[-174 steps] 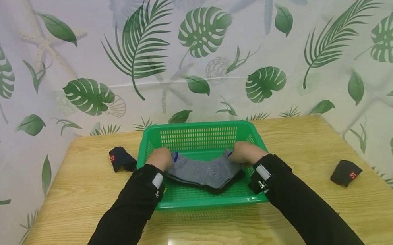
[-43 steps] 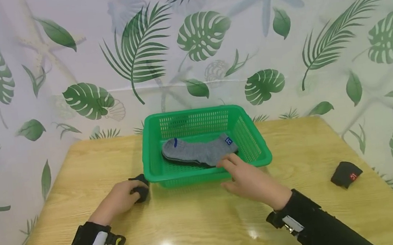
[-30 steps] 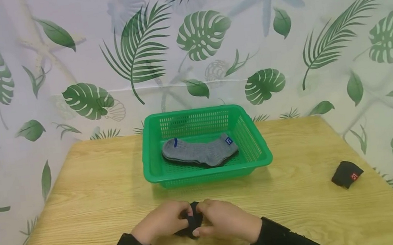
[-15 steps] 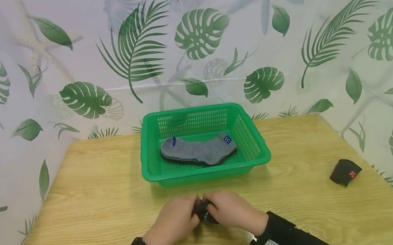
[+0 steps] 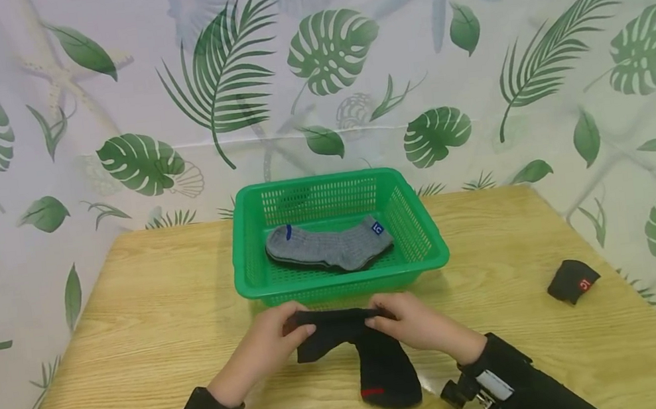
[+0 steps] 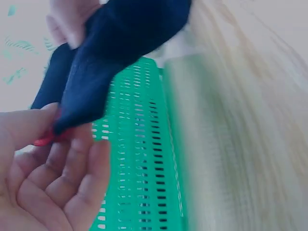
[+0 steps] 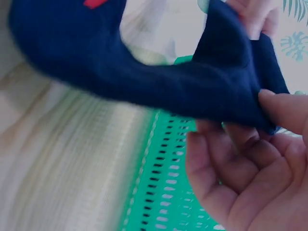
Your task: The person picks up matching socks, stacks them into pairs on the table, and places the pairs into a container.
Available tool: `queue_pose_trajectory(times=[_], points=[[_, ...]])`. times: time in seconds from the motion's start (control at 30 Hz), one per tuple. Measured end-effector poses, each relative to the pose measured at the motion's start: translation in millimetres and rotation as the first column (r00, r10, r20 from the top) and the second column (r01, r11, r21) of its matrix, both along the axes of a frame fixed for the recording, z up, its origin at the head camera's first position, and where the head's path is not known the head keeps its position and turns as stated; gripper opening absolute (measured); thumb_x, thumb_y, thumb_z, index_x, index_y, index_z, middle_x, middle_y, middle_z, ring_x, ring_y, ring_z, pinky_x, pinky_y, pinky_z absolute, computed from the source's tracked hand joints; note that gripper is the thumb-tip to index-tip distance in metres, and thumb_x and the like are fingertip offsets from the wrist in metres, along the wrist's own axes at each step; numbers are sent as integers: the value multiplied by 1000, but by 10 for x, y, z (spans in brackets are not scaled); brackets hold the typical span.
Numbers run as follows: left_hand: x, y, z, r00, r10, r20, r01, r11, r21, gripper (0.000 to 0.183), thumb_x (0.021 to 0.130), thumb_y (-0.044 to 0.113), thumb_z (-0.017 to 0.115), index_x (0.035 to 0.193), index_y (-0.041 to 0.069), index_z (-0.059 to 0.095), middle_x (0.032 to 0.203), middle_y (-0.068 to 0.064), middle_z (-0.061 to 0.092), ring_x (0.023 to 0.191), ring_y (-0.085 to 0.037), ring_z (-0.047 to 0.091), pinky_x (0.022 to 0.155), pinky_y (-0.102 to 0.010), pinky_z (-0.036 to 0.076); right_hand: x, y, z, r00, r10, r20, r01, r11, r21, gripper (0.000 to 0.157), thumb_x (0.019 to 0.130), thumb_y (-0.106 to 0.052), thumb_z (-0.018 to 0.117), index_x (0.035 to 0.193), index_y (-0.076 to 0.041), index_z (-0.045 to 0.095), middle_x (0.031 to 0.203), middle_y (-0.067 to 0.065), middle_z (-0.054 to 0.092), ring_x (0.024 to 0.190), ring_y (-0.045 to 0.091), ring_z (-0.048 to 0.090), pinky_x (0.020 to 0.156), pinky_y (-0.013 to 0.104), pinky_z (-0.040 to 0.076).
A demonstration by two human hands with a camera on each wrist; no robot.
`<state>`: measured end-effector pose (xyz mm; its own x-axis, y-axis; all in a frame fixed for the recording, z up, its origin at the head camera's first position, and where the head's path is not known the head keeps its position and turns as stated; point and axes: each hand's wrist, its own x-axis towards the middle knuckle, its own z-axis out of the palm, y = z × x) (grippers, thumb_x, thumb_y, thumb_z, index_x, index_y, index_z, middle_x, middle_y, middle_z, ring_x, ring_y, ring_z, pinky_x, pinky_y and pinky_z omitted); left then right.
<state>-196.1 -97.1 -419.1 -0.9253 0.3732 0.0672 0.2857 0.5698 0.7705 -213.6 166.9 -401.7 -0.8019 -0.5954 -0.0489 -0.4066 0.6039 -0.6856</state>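
A black sock, perhaps a pair, is stretched between both hands in front of the green basket. Its foot part with a red mark hangs down near the right hand. My left hand pinches one end between thumb and fingers; in the left wrist view, red trim shows at that pinched edge. The right hand pinches the other end, thumb on top, as the right wrist view shows. Inside the basket lie grey socks with a blue label, over something dark.
Apart at the right of the wooden table lies a folded black sock bundle with a red logo. A leaf-patterned cloth rises behind and along the sides.
Earlier, both hands laid grey socks in the basket, which then shifted back. The left hand took the black bundle from the left to the front; both hands have unfolded it.
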Motion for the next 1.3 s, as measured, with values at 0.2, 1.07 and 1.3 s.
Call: queue_pose_trajectory(times=[0.2,1.07,1.3], points=[[4,90,99,991,-65,-114,76,992,97,7,94,16,65,95,9,65,80,3,60,73,-12,55,66,-24,47,60,-108,33,999,23,-28,-23,1000,3,28,91,-21,69,113,-7,59,95,2,62,82,15,60,72,32,50],[32,361,-298,996,-91,15,87,981,174,12,85,14,74,96,8,73,95,-4,72,87,-17,66,76,-30,52,326,-184,439,890,-402,-216,235,810,-536,10,89,4,64,96,-3,63,72,1,55,53,6,40,49,26,40],[44,-33,-349,997,74,16,-75,995,65,15,85,6,72,99,9,70,100,-5,69,92,-24,63,80,-40,51,290,143,290,889,-452,69,442,811,-384,20,92,-1,61,108,-2,49,83,9,64,55,13,42,49,27,38]])
